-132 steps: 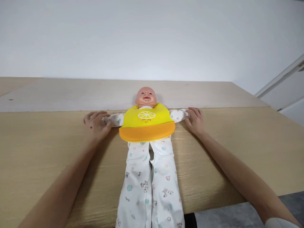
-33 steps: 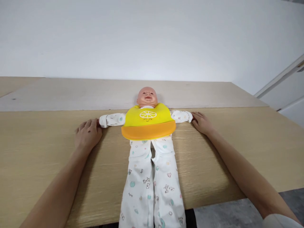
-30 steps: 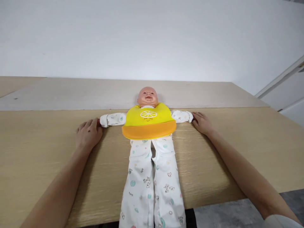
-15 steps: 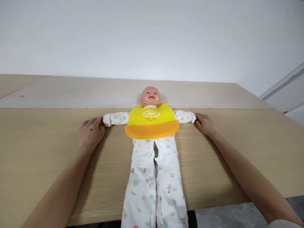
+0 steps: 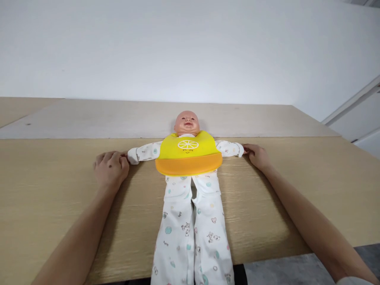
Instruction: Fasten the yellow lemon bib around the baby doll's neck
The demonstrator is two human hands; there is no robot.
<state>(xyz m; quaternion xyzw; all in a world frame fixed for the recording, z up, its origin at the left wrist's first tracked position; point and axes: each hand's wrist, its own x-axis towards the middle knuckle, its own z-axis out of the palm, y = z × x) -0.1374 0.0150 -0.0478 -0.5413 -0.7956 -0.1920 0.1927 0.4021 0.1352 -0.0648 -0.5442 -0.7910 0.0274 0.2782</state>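
A baby doll lies on its back on the table, with its arms stretched out to both sides. It wears white patterned clothes and a yellow bib with an orange pocket and a citrus-slice print. At the end of the left-hand sleeve, my left hand is curled and closed round the doll's small hand, which is mostly hidden. On the other side, my right hand pinches the doll's other hand just past the cuff of its sleeve.
The wooden table reaches back to a pale grey strip below a white wall. The doll's legs run past the table's front edge. Grey floor shows at the lower right.
My left hand has shifted slightly left, and more of the doll's hands now shows beyond both cuffs. The whole view has tilted up a little.
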